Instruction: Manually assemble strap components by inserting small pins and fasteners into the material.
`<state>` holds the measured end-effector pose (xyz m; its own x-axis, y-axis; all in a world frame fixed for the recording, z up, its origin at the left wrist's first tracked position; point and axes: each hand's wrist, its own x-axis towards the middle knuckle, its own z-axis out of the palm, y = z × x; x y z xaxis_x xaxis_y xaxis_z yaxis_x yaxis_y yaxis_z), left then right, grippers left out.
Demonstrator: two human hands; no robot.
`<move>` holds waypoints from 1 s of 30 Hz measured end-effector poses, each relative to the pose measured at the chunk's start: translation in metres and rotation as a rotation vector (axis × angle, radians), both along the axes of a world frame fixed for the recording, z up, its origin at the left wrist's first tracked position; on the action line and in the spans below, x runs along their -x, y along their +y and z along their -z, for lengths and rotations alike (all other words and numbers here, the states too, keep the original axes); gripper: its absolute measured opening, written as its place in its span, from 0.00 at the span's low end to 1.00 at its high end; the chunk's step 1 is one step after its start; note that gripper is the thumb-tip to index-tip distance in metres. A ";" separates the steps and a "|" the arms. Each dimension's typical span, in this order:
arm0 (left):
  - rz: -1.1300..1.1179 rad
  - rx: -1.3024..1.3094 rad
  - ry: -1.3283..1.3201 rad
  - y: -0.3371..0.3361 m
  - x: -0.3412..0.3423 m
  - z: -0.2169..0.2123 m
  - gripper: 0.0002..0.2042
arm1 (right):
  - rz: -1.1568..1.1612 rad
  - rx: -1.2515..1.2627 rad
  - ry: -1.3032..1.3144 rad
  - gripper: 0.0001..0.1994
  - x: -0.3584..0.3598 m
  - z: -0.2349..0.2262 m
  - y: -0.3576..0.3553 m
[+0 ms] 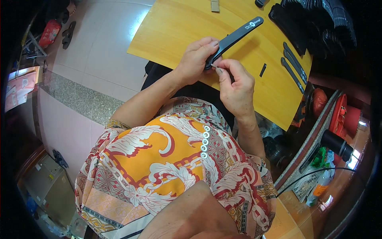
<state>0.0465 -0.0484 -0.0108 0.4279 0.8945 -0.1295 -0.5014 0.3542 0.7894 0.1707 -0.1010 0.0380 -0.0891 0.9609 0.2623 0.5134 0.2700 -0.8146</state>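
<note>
My left hand [194,60] is closed around the lower part of a long, flat black strip [240,34] with rounded ends and white printing near its far end. The strip slants up and to the right above the table's near edge. My right hand [238,87] pinches at the strip's near end with thumb and forefinger; a small light-coloured bit shows at those fingertips, too small to name. On the yellow table [179,36], right of my hands, lie a short black piece [263,70] and several similar black strips [292,75].
A heap of black strips [330,24] covers the table's far right corner, beside a long black bundle [287,28]. A small brown piece [215,5] lies at the far edge. To the right, a ledge holds a black cylinder [336,144] and a bottle [321,183].
</note>
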 end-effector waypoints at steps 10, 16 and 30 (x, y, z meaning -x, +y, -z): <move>0.034 0.012 0.016 0.001 0.001 0.000 0.11 | -0.018 -0.041 -0.004 0.07 -0.003 0.002 -0.002; -0.021 -0.037 0.114 0.000 -0.002 -0.002 0.11 | -0.029 -0.071 -0.043 0.07 -0.003 0.002 -0.001; -0.184 -0.268 0.339 -0.009 -0.013 -0.003 0.11 | -0.043 -0.269 -0.463 0.08 -0.003 0.007 -0.001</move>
<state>0.0598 -0.0569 -0.0075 0.2324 0.9726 0.0113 -0.2351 0.0448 0.9709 0.1737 -0.1023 0.0314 -0.2919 0.8578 0.4230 0.7863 0.4670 -0.4044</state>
